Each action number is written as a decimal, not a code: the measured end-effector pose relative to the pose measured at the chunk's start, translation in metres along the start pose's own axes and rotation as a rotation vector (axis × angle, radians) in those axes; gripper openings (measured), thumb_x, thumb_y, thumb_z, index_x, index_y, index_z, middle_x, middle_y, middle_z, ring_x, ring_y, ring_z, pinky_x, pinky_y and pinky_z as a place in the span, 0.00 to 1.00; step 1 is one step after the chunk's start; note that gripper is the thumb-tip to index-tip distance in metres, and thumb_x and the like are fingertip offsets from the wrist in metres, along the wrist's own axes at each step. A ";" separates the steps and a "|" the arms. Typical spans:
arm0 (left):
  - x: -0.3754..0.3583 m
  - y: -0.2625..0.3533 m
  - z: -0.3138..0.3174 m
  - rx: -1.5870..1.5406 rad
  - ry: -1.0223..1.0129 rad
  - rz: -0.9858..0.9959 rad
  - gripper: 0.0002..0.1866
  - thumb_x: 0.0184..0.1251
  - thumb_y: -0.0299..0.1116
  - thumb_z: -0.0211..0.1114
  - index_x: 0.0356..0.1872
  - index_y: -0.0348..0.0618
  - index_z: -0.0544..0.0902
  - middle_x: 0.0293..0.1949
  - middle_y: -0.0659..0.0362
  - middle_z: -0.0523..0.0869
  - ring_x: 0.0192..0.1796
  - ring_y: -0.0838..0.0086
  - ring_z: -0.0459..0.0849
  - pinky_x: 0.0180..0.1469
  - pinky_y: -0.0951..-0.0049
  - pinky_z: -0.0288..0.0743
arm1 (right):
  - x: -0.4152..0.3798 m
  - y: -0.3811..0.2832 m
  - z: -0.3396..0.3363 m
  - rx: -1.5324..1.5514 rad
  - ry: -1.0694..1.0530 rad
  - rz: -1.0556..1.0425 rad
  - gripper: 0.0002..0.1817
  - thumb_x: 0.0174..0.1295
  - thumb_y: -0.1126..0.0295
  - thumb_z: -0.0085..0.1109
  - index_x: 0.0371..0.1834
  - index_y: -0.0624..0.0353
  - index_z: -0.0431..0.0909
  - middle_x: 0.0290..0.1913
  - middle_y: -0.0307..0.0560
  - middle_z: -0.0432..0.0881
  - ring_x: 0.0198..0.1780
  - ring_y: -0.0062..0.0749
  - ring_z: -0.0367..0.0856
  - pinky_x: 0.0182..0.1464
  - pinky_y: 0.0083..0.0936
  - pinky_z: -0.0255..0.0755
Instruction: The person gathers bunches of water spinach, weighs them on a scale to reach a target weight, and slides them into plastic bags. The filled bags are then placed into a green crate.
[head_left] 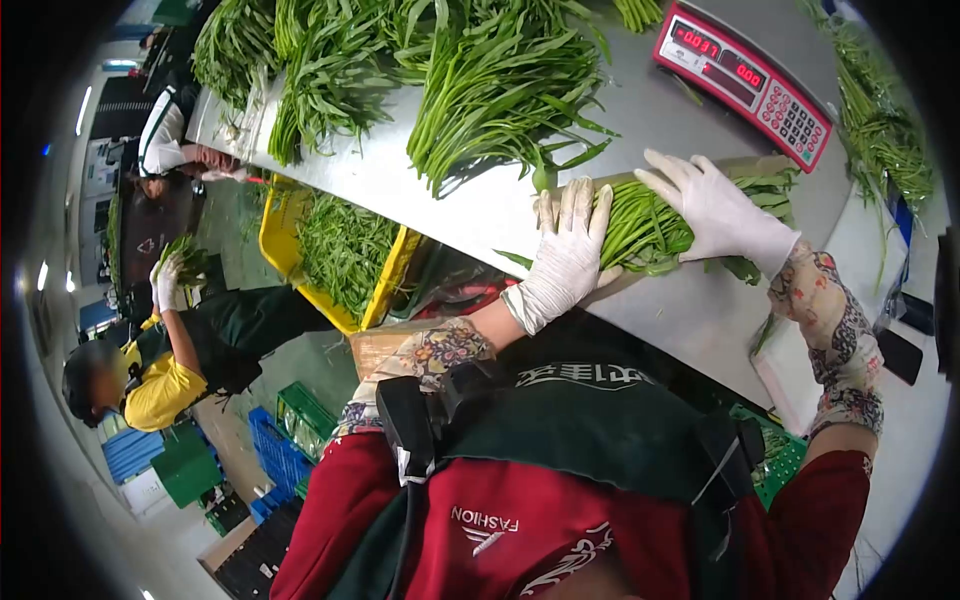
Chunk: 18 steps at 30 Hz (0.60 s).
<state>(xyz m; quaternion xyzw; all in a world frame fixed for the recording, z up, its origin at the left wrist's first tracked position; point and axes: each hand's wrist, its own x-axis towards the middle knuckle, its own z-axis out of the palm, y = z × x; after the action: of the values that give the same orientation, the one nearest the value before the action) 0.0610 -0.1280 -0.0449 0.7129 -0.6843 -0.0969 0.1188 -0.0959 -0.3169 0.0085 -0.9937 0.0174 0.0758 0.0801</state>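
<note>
A bunch of long-stemmed leafy greens (640, 222) lies on the metal table before me, stem ends to the left and leaves to the right. My left hand (562, 255), in a white glove, is closed over the stem end, fingers on top and thumb on the near side. My right hand (722, 212), also gloved, grips the leafy part, its fingers over the far side and its thumb on the near side. Where the palms press down, the greens are hidden. Beyond the left hand lies a larger pile of the same greens (500, 85).
A red scale (742, 85) with lit digits stands beyond my right hand. More greens (880, 115) lie at the far right. Left of the metal table (380, 185), a yellow crate (281, 225) holds greens. A co-worker in yellow (165, 395) holds a bunch; another person stands further back.
</note>
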 end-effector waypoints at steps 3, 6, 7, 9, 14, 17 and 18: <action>0.000 -0.007 -0.004 -0.051 0.029 0.048 0.58 0.43 0.55 0.72 0.70 0.31 0.51 0.67 0.36 0.56 0.71 0.45 0.54 0.70 0.40 0.43 | 0.004 -0.003 -0.006 0.057 -0.041 -0.007 0.59 0.38 0.41 0.71 0.73 0.53 0.51 0.58 0.62 0.69 0.60 0.47 0.69 0.62 0.39 0.58; -0.005 -0.023 -0.013 -0.136 0.026 0.198 0.57 0.49 0.59 0.67 0.70 0.28 0.50 0.68 0.37 0.55 0.72 0.44 0.52 0.70 0.42 0.42 | -0.007 -0.021 -0.006 0.060 -0.020 0.020 0.52 0.40 0.45 0.70 0.73 0.39 0.56 0.55 0.61 0.70 0.57 0.47 0.71 0.61 0.39 0.59; -0.005 -0.027 -0.019 -0.169 0.011 0.262 0.57 0.48 0.59 0.67 0.70 0.28 0.50 0.69 0.38 0.56 0.72 0.46 0.53 0.71 0.43 0.43 | -0.018 -0.032 -0.006 0.124 -0.009 0.073 0.49 0.40 0.49 0.70 0.71 0.32 0.59 0.55 0.61 0.71 0.54 0.50 0.72 0.60 0.40 0.61; 0.005 -0.031 -0.026 -0.324 -0.043 0.354 0.57 0.51 0.62 0.63 0.70 0.28 0.49 0.69 0.41 0.56 0.73 0.48 0.51 0.72 0.46 0.42 | -0.042 -0.055 -0.014 0.199 -0.007 0.205 0.45 0.39 0.53 0.70 0.68 0.31 0.64 0.54 0.60 0.71 0.50 0.50 0.74 0.52 0.40 0.68; 0.054 -0.004 -0.035 -0.914 -0.177 0.531 0.50 0.59 0.61 0.57 0.71 0.31 0.50 0.70 0.41 0.57 0.74 0.51 0.50 0.74 0.56 0.41 | -0.110 -0.121 -0.040 0.299 -0.003 0.685 0.39 0.42 0.56 0.70 0.64 0.33 0.70 0.53 0.58 0.73 0.45 0.50 0.77 0.46 0.39 0.73; 0.077 0.030 -0.016 -1.128 -0.184 0.449 0.35 0.66 0.48 0.58 0.68 0.36 0.61 0.60 0.44 0.74 0.65 0.53 0.69 0.68 0.62 0.60 | -0.161 -0.171 -0.052 0.264 0.149 1.091 0.38 0.43 0.57 0.70 0.64 0.37 0.69 0.50 0.55 0.76 0.47 0.49 0.78 0.47 0.36 0.74; 0.085 0.043 -0.010 -1.077 -0.226 0.481 0.33 0.66 0.45 0.59 0.67 0.37 0.63 0.57 0.46 0.76 0.63 0.54 0.71 0.66 0.63 0.62 | -0.177 -0.190 -0.055 0.257 0.188 1.223 0.39 0.43 0.58 0.70 0.65 0.38 0.69 0.49 0.55 0.76 0.47 0.49 0.79 0.48 0.36 0.74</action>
<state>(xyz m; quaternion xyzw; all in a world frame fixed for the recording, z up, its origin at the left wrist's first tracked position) 0.0264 -0.2143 -0.0203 0.3628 -0.6896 -0.4754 0.4084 -0.2537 -0.1342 0.1186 -0.7890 0.5982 0.0178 0.1392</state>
